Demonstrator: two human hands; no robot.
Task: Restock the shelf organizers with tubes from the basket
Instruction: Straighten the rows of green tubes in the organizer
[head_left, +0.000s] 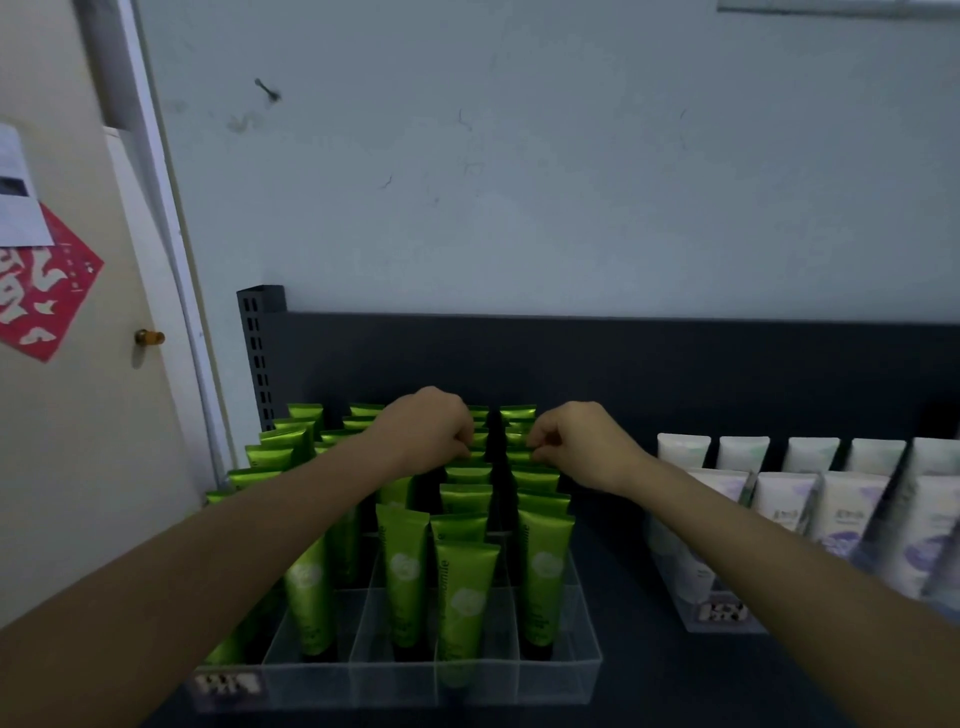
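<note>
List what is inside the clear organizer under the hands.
Upright green tubes stand in the clear plastic organizer's lanes; some front slots look bare. The left hand and right hand, pinching tube tops, cover several rear tubes.

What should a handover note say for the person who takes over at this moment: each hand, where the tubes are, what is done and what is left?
Left hand: fingers curled, they seem to pinch the top of one of the green tubes in a back row.
Right hand: the same, one column to the right.
Things: green tubes stand upright in the clear organizer on the dark shelf; white tubes stand further right. Basket not in view.
Done: most rows hold tubes.
Left: fill any free slots; which are free is hard to tell.
</note>
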